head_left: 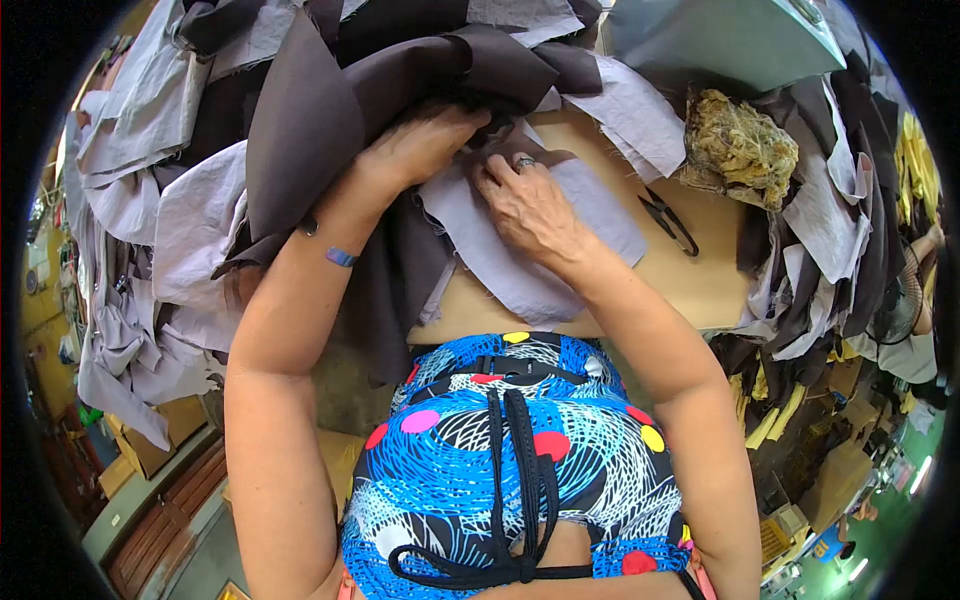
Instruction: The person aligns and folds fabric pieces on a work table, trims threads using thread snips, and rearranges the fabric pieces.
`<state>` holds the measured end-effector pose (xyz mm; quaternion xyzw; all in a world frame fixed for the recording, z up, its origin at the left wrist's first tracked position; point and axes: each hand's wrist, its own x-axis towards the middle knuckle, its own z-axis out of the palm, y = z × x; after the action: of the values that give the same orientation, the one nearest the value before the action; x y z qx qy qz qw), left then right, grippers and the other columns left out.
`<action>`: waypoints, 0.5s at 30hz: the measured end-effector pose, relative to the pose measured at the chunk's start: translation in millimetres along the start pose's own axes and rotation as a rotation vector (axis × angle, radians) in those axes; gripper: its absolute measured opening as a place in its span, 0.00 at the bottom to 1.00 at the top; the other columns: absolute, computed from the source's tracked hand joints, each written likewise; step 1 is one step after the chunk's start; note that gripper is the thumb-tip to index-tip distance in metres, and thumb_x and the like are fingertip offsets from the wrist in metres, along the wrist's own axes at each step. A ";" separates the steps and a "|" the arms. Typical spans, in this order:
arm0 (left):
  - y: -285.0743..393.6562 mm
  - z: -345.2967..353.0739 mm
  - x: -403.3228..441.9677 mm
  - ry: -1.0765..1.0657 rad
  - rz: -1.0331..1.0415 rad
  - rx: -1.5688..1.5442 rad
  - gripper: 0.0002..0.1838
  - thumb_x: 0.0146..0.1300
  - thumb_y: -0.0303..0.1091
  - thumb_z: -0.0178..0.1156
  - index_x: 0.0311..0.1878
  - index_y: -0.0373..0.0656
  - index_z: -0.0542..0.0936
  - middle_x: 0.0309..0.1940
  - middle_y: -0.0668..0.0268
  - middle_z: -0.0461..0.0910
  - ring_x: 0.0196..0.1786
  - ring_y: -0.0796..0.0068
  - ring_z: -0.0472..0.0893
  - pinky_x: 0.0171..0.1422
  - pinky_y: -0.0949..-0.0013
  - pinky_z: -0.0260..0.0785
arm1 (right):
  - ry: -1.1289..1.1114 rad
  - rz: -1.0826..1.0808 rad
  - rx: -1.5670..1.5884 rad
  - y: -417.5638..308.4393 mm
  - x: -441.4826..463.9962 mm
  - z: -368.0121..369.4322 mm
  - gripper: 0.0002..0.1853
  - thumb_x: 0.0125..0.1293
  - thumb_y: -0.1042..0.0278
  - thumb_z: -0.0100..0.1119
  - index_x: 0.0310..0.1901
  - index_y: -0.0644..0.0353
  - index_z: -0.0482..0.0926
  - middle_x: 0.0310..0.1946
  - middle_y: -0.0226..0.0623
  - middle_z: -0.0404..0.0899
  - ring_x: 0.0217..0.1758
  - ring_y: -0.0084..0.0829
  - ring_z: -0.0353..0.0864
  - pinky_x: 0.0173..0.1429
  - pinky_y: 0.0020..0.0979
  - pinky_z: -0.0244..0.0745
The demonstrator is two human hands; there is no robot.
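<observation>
A light grey cloth piece point(540, 260) lies on the tan table in front of me. My right hand point(535, 205), with a ring on one finger, rests on it, its fingers bent and pressed down near the cloth's upper edge. My left hand point(425, 145) reaches under a fold of dark brown cloth point(305, 130); its fingertips are hidden by the fold and shadow. Both hands are close together, left of the table's middle. More dark cloth hangs over the front edge below my left wrist.
Black thread snips point(668, 222) lie on the tan table point(700, 285) at the right. Beyond them sits a yellowish, plastic-wrapped bundle point(740, 150). Grey and dark cloth heaps point(130, 200) flank both sides. A pale grey machine body point(720, 40) stands at the back right.
</observation>
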<state>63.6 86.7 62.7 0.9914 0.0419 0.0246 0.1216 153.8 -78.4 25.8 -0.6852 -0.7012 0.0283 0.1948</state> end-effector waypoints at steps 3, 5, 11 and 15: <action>-5.1 2.0 -0.2 -0.031 0.006 0.006 0.21 0.53 0.20 0.53 0.53 0.42 0.74 0.46 0.56 0.78 0.50 0.56 0.76 0.55 0.58 0.68 | 0.087 -0.012 -0.038 -0.2 -3.3 6.7 0.21 0.52 0.72 0.53 0.51 0.62 0.73 0.38 0.40 0.69 0.38 0.40 0.72 0.40 0.38 0.71; -6.8 7.9 -2.2 -0.026 0.000 0.006 0.21 0.54 0.21 0.53 0.54 0.43 0.74 0.47 0.57 0.78 0.51 0.57 0.76 0.56 0.59 0.68 | 0.103 0.026 -0.049 -3.1 -1.3 7.0 0.21 0.52 0.71 0.54 0.50 0.61 0.74 0.38 0.40 0.69 0.38 0.40 0.72 0.39 0.37 0.71; -6.4 9.6 -4.1 0.036 -0.008 -0.005 0.21 0.55 0.21 0.51 0.54 0.42 0.74 0.49 0.54 0.76 0.53 0.54 0.75 0.59 0.58 0.66 | 0.134 -0.043 0.018 1.5 -15.3 5.6 0.18 0.54 0.73 0.52 0.48 0.66 0.74 0.38 0.41 0.70 0.38 0.39 0.72 0.40 0.36 0.70; -2.2 2.6 -6.6 0.007 -0.054 -0.048 0.24 0.54 0.19 0.51 0.56 0.41 0.73 0.51 0.49 0.74 0.53 0.47 0.73 0.60 0.55 0.65 | 0.163 -0.055 -0.027 -5.4 -53.0 -11.2 0.15 0.51 0.74 0.49 0.42 0.68 0.74 0.40 0.42 0.70 0.41 0.38 0.71 0.46 0.33 0.70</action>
<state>57.0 87.6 59.3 0.9866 0.0682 0.0259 0.1457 151.4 -132.8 25.4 -0.6682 -0.7020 -0.0426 0.2428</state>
